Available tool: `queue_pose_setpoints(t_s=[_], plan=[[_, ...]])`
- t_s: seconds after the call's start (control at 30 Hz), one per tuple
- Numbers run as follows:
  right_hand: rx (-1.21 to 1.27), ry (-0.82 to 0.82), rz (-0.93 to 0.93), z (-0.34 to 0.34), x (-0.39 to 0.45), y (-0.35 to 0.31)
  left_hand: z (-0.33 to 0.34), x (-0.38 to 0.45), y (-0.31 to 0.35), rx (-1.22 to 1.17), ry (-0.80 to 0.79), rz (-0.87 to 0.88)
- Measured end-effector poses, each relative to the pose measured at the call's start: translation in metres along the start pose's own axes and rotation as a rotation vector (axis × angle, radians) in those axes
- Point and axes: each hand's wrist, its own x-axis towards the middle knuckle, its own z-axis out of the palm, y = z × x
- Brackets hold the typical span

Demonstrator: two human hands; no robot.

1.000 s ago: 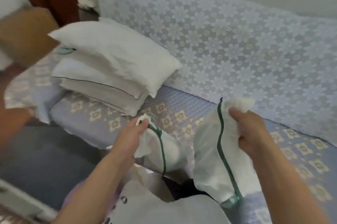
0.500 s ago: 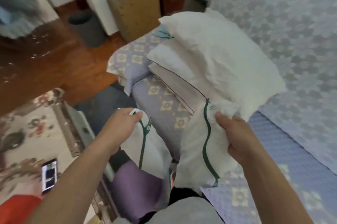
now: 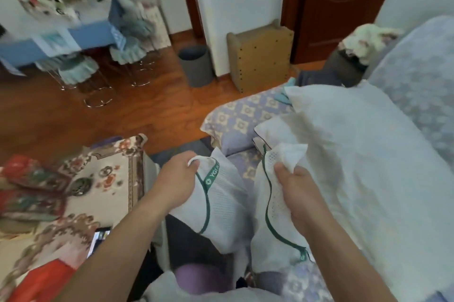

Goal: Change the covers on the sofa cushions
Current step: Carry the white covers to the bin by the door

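Observation:
I hold a white mesh cushion cover [image 3: 228, 205] with green piping stretched between both hands, hanging open in front of me. My left hand [image 3: 178, 180] pinches its left top corner near a green label. My right hand [image 3: 298, 193] grips the right top corner, fingers curled into the cloth. Just right of it, a stack of bare white cushions [image 3: 348, 144] lies on the sofa seat [image 3: 243, 114], which wears a lilac cloth with yellow flower squares.
A low table with a patterned cloth [image 3: 98, 178] and a phone [image 3: 98, 240] stands at my left. On the wood floor farther off are a grey bin [image 3: 195, 65], a wooden stool [image 3: 260, 53] and wire stools. The lace-covered sofa back [image 3: 422, 75] is on the right.
My view has swung left from the sofa back toward the room and floor. Both hands keep the same grip on the cover, now held lower and nearer the sofa's front edge.

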Motion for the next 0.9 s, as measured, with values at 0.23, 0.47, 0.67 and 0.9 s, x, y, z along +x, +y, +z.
queue_pose_setpoints(t_s=[0.23,0.47,0.67,0.9], plan=[[-0.029,0.022,-0.087,0.025,0.045,-0.058,-0.013,0.055,0.019,-0.197,-0.075,-0.013],[-0.393,-0.262,-0.311,0.137,0.077,-0.056,-0.010,0.126,0.006,-0.735,-0.259,-0.248],[-0.769,-0.218,-0.463,0.229,0.143,-0.064,-0.046,0.218,-0.039,-0.880,-0.317,-0.368],[-1.285,-0.173,-0.874,0.367,0.211,-0.101,-0.162,0.353,-0.094,-0.972,-0.653,-0.538]])
